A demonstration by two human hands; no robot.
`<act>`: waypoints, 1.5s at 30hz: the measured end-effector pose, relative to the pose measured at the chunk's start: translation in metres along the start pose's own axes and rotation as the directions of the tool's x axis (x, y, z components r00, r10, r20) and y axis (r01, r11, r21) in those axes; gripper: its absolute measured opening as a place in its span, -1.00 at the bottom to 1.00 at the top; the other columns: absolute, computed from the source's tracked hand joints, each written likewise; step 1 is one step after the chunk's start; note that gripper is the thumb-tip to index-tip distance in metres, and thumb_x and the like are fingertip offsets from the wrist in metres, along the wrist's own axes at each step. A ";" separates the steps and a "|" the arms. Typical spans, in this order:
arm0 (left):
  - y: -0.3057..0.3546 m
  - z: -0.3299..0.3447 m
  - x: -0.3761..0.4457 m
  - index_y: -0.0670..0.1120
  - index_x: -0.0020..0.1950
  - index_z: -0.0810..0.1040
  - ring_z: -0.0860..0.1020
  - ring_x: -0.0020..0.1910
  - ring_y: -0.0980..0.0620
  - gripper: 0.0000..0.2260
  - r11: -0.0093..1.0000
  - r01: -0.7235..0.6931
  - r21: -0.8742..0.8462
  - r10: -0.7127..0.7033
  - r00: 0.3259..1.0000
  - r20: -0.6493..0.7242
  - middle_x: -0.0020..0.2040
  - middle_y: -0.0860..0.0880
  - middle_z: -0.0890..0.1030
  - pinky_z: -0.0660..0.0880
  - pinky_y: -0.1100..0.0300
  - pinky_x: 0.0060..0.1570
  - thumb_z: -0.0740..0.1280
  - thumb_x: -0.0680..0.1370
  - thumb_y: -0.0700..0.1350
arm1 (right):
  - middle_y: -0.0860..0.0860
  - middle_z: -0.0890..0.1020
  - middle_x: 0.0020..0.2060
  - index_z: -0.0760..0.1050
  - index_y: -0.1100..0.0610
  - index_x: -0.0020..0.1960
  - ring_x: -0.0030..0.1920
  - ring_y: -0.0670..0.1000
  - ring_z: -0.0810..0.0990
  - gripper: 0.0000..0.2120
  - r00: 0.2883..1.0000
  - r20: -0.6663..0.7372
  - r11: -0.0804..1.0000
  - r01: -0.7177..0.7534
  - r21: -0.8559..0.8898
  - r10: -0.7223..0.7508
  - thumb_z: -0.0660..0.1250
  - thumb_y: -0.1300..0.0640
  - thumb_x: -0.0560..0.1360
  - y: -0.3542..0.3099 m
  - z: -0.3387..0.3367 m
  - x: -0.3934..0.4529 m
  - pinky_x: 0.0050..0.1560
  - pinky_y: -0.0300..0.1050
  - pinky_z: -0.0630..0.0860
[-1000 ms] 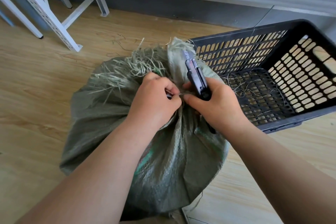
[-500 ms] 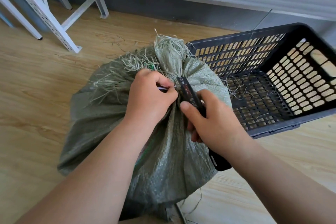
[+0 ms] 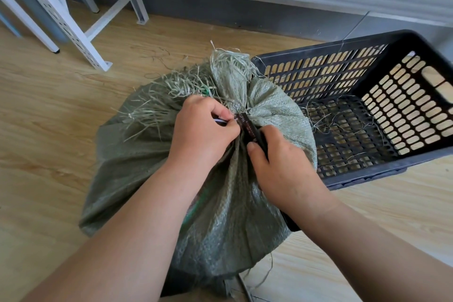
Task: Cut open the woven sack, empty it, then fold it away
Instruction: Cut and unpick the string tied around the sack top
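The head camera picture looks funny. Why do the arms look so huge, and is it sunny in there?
Head view: the wide-angle lens stretches things near the edges, so the forearms below the left hand and right hand balloon; soft daylight brightens the sack and the floor, shadows are faint, and light shows through the slots of the crate; all is sharp.

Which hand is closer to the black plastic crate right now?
Right. The right hand grips the black cutter at the sack's tied neck, on the side facing the crate. The left hand pinches the neck further away, on the sack's other side.
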State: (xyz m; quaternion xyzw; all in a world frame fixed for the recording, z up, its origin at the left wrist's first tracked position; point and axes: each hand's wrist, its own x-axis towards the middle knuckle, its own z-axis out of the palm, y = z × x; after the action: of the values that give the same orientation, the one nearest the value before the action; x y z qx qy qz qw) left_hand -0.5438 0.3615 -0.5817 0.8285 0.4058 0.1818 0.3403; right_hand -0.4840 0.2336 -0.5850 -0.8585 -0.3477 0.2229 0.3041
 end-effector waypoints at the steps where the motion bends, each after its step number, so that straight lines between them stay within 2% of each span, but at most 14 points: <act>1: 0.000 -0.001 0.000 0.03 -0.19 0.61 0.54 -0.10 0.12 -0.93 1.000 -0.002 0.003 0.002 1.000 0.018 0.04 0.05 0.50 0.36 0.37 -0.08 0.46 0.39 -0.12 | -0.03 0.45 -0.31 0.27 0.03 0.02 -0.09 0.20 0.56 -0.89 1.000 0.004 1.000 -0.006 -0.007 0.006 0.13 0.00 0.62 0.001 0.000 0.001 -0.25 -0.02 0.35; 4: 0.000 -0.004 0.000 0.08 -0.13 0.60 0.54 -0.08 0.07 -0.87 1.000 -0.024 0.009 0.023 0.995 0.095 0.05 0.02 0.47 0.41 0.26 -0.02 0.47 0.39 -0.12 | 0.04 0.51 -0.22 0.29 0.05 0.05 -0.07 0.22 0.56 -0.87 1.000 0.009 1.000 -0.022 -0.020 0.022 0.12 -0.01 0.62 0.002 -0.001 0.003 -0.22 -0.01 0.39; 6: -0.001 -0.006 -0.002 0.13 -0.05 0.56 0.51 0.01 0.04 -0.80 0.998 -0.028 0.064 0.020 0.992 0.125 0.07 0.02 0.43 0.43 0.17 0.08 0.48 0.39 -0.06 | 0.04 0.51 -0.22 0.31 0.07 0.08 -0.06 0.22 0.56 -0.85 1.000 0.008 0.999 -0.021 -0.025 0.021 0.13 -0.01 0.62 0.002 -0.001 0.005 -0.21 -0.01 0.40; 9: 0.000 -0.007 -0.006 0.22 0.07 0.43 0.39 0.20 0.02 -0.66 0.968 0.004 0.253 -0.036 0.992 0.120 0.12 0.08 0.36 0.27 0.02 0.21 0.47 0.37 0.13 | 0.04 0.51 -0.22 0.34 0.09 0.11 -0.06 0.22 0.56 -0.82 1.000 0.007 1.000 -0.020 -0.022 0.020 0.15 0.00 0.61 0.002 0.001 0.007 -0.18 0.01 0.43; 11: 0.001 -0.007 -0.009 0.24 0.13 0.36 0.36 0.24 0.00 -0.58 0.947 0.015 0.321 -0.066 0.987 0.149 0.15 0.08 0.37 0.22 -0.01 0.20 0.45 0.36 0.20 | 0.03 0.51 -0.22 0.34 0.08 0.12 -0.06 0.22 0.56 -0.82 1.000 0.003 1.000 -0.024 -0.014 0.024 0.16 0.00 0.61 0.004 0.002 0.007 -0.18 0.01 0.44; 14: -0.002 -0.005 -0.010 0.23 0.13 0.30 0.43 0.17 -0.01 -0.59 0.916 -0.054 0.398 -0.001 0.991 0.136 0.08 0.11 0.48 0.18 0.03 0.07 0.43 0.39 0.15 | 0.03 0.51 -0.22 0.32 0.07 0.12 -0.05 0.23 0.56 -0.83 1.000 -0.001 1.000 -0.018 -0.009 0.018 0.16 0.00 0.61 0.004 0.004 0.006 -0.15 0.04 0.46; 18: -0.003 -0.005 -0.008 0.21 0.08 0.37 0.51 0.02 0.02 -0.68 0.935 -0.057 0.351 0.034 0.997 0.072 -0.09 0.12 0.57 0.14 0.08 -0.03 0.39 0.40 -0.01 | 0.06 0.56 -0.17 0.30 0.05 0.19 -0.03 0.22 0.58 -0.81 1.000 -0.002 1.000 0.006 -0.010 -0.006 0.13 0.00 0.62 0.001 0.005 0.001 -0.15 0.03 0.46; 23: 0.000 -0.004 -0.006 0.19 0.11 0.44 0.44 -0.18 0.04 -0.71 0.951 -0.014 0.310 -0.004 0.998 0.057 -0.19 0.14 0.55 0.18 0.09 0.03 0.39 0.43 -0.01 | 0.13 0.62 0.00 0.27 0.07 0.27 0.03 0.21 0.57 -0.75 1.000 0.010 0.999 0.003 -0.046 -0.002 0.11 0.01 0.63 -0.001 0.005 -0.002 -0.17 -0.01 0.39; 27: 0.001 -0.005 -0.007 0.18 0.17 0.48 0.54 0.00 0.02 -0.67 0.954 -0.013 0.298 -0.004 0.998 0.057 -0.04 0.13 0.59 0.24 0.09 0.10 0.39 0.43 -0.02 | 0.11 0.62 0.00 0.27 0.07 0.26 0.02 0.21 0.57 -0.76 1.000 0.003 0.998 0.020 -0.062 -0.019 0.10 0.02 0.63 -0.001 0.004 -0.001 -0.23 -0.03 0.33; 31: 0.003 -0.007 -0.007 0.16 0.20 0.51 0.54 0.13 -0.01 -0.66 0.952 -0.002 0.307 -0.020 0.997 0.071 0.09 0.10 0.61 0.29 0.07 0.19 0.40 0.44 -0.03 | 0.10 0.62 -0.02 0.27 0.06 0.24 0.01 0.20 0.58 -0.78 1.000 -0.009 0.996 0.027 -0.084 -0.028 0.10 0.02 0.63 -0.001 0.006 0.000 -0.25 -0.04 0.27; 33: 0.003 -0.009 -0.007 0.12 0.15 0.55 0.56 0.11 -0.02 -0.70 0.960 0.002 0.281 -0.028 0.996 0.086 0.09 0.10 0.62 0.39 0.03 0.20 0.41 0.44 -0.05 | 0.09 0.61 -0.02 0.26 0.06 0.21 0.00 0.19 0.58 -0.80 0.999 -0.007 0.995 0.032 -0.098 -0.033 0.09 0.02 0.63 0.000 0.007 0.000 -0.26 -0.04 0.27; 35: 0.004 -0.011 -0.007 0.09 0.10 0.58 0.57 0.04 -0.04 -0.75 0.965 0.017 0.261 -0.043 0.995 0.093 0.05 0.09 0.62 0.46 -0.03 0.12 0.42 0.43 -0.08 | 0.08 0.60 0.00 0.26 0.05 0.20 0.00 0.19 0.57 -0.81 0.999 -0.007 0.993 0.042 -0.113 -0.043 0.09 0.02 0.63 0.000 0.007 0.001 -0.26 -0.05 0.26; 40: 0.001 -0.011 -0.007 0.09 -0.04 0.58 0.53 -0.01 -0.01 -0.83 0.975 0.003 0.222 -0.014 0.999 0.051 0.06 0.07 0.44 0.45 -0.03 0.14 0.42 0.43 -0.14 | 0.05 0.61 0.03 0.26 0.02 0.26 0.02 0.16 0.58 -0.77 0.997 -0.025 0.986 0.072 -0.153 -0.076 0.09 -0.01 0.63 0.002 0.007 0.001 -0.26 -0.05 0.31; 45: 0.002 -0.014 -0.006 0.05 0.04 0.59 0.57 0.03 -0.07 -0.85 0.974 0.009 0.227 -0.022 0.998 0.056 0.03 0.05 0.63 0.47 -0.03 0.11 0.40 0.49 -0.12 | 0.05 0.62 0.03 0.28 -0.03 0.29 0.03 0.17 0.58 -0.74 0.993 -0.052 0.976 0.093 -0.197 -0.106 0.11 -0.02 0.62 0.004 0.004 0.004 -0.24 -0.04 0.36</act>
State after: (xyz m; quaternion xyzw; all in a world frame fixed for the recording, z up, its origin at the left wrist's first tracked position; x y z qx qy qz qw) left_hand -0.5543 0.3621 -0.5710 0.8636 0.4203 0.1076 0.2567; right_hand -0.4816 0.2360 -0.5915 -0.8721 -0.4007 0.1455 0.2403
